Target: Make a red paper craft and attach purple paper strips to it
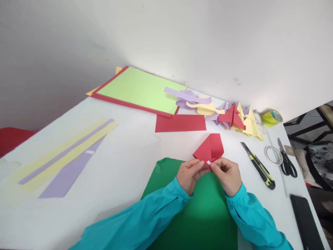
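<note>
- In the head view, pinches the red folded paper with the left hand, thumb and forefinger drawn together on its lower edge, near the corner.
- Clamps the same corner from the other side with the right hand, thumb on top and fingers curled beneath.
- Brings the thumb tips of both hands close to each other, with a small white piece between them on the red paper; cannot tell whether pressing on it.
- Holds the red paper before the body, above the far end of the green sheet, with one flap curling up at right; cannot tell whether touching the sheet.
- Wears turquoise sleeves down to both wrists.
- Has, right of the right hand, a utility knife, a tape ring, scissors and a flat black object on the white table.
- Has, beyond the hands, a red rectangle, a light green sheet and a folded red shape among purple and yellow ones.
- Has, far left of the hands, a yellow strip and a wider purple piece.
</note>
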Demonstrator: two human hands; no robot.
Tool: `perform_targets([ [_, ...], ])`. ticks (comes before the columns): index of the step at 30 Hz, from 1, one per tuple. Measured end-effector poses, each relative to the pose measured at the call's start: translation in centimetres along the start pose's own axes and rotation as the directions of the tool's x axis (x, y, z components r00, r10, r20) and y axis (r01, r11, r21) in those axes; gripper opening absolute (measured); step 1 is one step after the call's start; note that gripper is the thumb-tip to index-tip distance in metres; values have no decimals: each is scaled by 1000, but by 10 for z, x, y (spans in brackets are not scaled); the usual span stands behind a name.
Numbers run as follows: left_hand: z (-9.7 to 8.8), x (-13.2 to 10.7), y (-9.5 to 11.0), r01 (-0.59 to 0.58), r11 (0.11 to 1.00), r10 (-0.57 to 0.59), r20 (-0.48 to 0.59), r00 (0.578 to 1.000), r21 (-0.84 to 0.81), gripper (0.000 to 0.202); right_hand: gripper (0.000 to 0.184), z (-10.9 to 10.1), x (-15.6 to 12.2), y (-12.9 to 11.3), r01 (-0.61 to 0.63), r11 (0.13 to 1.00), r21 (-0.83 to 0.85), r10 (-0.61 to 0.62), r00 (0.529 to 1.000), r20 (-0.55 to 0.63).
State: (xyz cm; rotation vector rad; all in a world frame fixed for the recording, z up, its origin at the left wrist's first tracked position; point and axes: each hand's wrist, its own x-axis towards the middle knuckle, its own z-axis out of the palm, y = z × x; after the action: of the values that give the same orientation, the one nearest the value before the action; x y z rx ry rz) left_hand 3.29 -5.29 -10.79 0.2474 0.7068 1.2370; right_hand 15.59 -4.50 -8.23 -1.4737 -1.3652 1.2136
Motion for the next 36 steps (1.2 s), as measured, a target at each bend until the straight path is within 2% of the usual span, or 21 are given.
perform_targets([
  [15, 2, -1, 1, -12, 1000, 12, -23, 1000, 27, 21, 22, 1, -1, -1, 31, 999, -19, -31, 1000, 5],
  [36, 1, -1, 1, -23, 998, 23, -13, 1000, 64, 22, 23, 1, 0, 1, 11, 1000, -16, -11, 1000, -6],
])
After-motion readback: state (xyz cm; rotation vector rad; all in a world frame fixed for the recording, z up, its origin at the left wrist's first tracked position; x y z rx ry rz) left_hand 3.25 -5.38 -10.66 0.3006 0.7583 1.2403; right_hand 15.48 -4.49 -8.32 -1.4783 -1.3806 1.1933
